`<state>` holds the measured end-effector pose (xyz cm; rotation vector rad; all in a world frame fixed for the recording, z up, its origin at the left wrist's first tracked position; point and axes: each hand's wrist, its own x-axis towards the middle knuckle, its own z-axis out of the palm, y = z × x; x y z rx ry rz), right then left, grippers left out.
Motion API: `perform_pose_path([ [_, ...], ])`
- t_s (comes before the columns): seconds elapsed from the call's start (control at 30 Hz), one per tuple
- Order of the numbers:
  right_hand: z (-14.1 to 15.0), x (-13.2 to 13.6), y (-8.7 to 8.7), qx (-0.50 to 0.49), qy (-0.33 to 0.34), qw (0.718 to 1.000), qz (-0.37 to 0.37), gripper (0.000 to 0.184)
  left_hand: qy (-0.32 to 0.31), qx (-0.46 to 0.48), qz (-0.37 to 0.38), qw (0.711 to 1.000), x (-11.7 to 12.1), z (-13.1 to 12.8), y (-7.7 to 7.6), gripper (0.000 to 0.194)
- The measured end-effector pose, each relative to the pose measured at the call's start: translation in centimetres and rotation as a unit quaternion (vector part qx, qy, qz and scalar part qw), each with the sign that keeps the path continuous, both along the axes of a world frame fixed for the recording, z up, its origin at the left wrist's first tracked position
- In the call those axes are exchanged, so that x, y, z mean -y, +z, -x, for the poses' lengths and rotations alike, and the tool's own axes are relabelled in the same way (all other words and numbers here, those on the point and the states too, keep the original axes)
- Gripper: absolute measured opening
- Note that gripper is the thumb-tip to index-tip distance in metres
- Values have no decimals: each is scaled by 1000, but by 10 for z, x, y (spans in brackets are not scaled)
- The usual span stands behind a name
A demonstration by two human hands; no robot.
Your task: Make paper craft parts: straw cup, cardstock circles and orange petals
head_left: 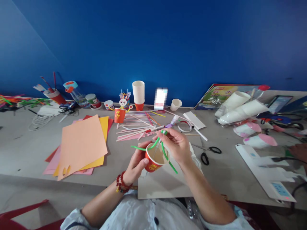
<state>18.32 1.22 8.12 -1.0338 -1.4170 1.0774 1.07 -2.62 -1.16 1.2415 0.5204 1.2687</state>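
Note:
My left hand (135, 163) is wrapped round a red paper cup (153, 167) with yellow markings and a pale inside. The cup tilts a little, its mouth facing up. Above its rim, my right hand (176, 143) pinches the top of a bent green pipe cleaner (165, 151), whose legs spread to both sides over the cup. A thin whitish stick runs from the pinched spot into the cup; its lower end is hard to make out. Beneath the hands lies a white board (165, 188).
Coloured paper sheets (82, 143) are stacked at left. Straws and sticks (139, 123) lie beyond the cup, near a rabbit-decorated cup (119, 115) and stacked white cups (138, 92). Scissors (205, 158) and a power strip (259, 172) are at right. Another person's hand (297, 153) shows at the right edge.

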Motion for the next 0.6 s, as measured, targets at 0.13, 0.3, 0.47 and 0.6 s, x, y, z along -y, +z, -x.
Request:
perform_pose_path([
  [0.13, -1, -3, -7, -8, 29, 999, 37, 28, -12, -23, 6, 1000, -6, -2, 5, 69],
  [0.3, -10, -6, -15, -26, 62, 997, 41, 41, 27, -38, 20, 999, -11, 1, 1, 61],
  [0.47, -11, -6, -11, -25, 34, 999, 20, 34, 23, -86, -1, 996, -11, 3, 0, 56],
  [0.6, -8, -6, -9, 1, 18, 1000, 8, 29, 37, -80, -11, 996, -10, 1, 1, 58],
])
